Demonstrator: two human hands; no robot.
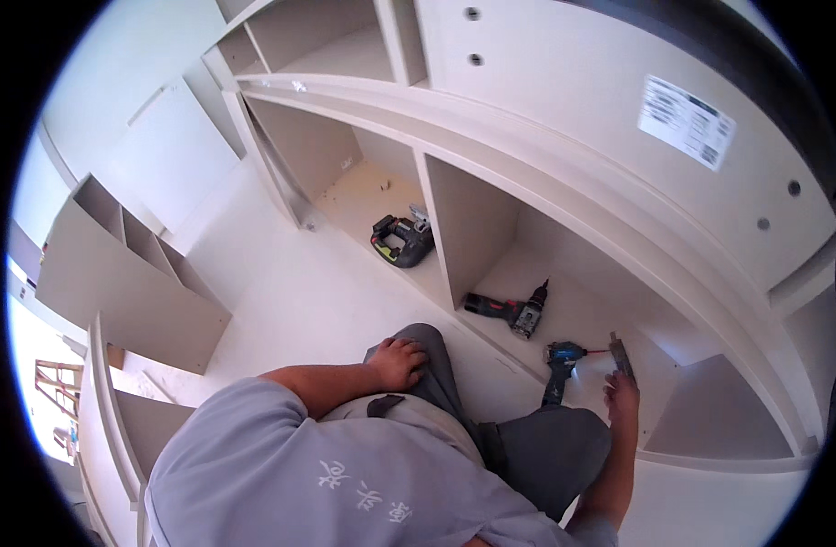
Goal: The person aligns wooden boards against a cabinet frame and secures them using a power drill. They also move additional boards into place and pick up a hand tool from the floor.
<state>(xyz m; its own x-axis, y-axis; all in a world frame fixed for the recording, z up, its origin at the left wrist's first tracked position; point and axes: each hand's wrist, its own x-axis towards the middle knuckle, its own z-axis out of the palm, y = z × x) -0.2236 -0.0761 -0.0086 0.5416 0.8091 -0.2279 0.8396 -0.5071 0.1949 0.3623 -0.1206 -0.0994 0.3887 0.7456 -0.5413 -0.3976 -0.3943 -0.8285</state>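
Observation:
My left hand rests on my raised knee with its fingers laid over the grey trouser leg, holding nothing. At the right, my right hand reaches into a cabinet compartment and grips the lower end of a narrow grey-brown bar; its exact kind is unclear. The tip of a long reddish bit, fitted in a blue and black cordless driver, points at this bar and seems close to it. Left of the driver lies a black and red cordless drill on the same compartment floor.
A black and green cordless jigsaw sits in the neighbouring compartment. An upright divider parts the two spaces. A long beige panel with a white label rises beyond. Open-sided cabinet units stand at the left.

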